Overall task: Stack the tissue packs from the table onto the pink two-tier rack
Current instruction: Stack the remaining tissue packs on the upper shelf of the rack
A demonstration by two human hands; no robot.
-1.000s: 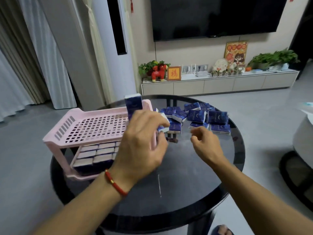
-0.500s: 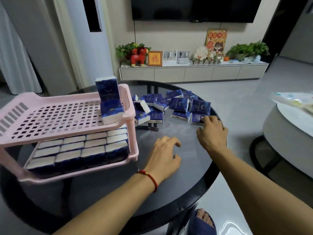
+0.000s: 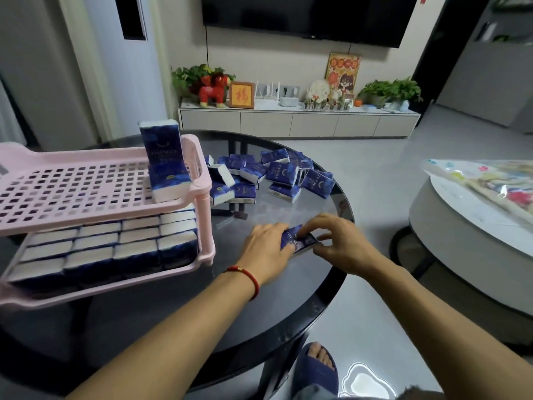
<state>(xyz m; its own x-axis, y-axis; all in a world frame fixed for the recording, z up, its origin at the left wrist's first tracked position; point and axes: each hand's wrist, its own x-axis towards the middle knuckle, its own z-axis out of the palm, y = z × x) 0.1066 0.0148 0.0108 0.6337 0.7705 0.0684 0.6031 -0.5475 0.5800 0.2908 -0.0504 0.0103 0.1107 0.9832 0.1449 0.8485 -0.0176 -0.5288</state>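
The left hand (image 3: 266,249) lies on the dark round table (image 3: 173,298), its fingers curled against the left end of one blue tissue pack (image 3: 298,241); the right hand (image 3: 339,246) pinches the same pack's right end, so both hands clamp it. To the left of the hands stands the pink rack (image 3: 95,197): one pack stands upright (image 3: 165,161) on its top tier, and the lower tier is filled with rows of packs (image 3: 109,246). Beyond the hands lies a loose pile of packs (image 3: 268,177), too jumbled to count. The print on the packs is too blurred to read.
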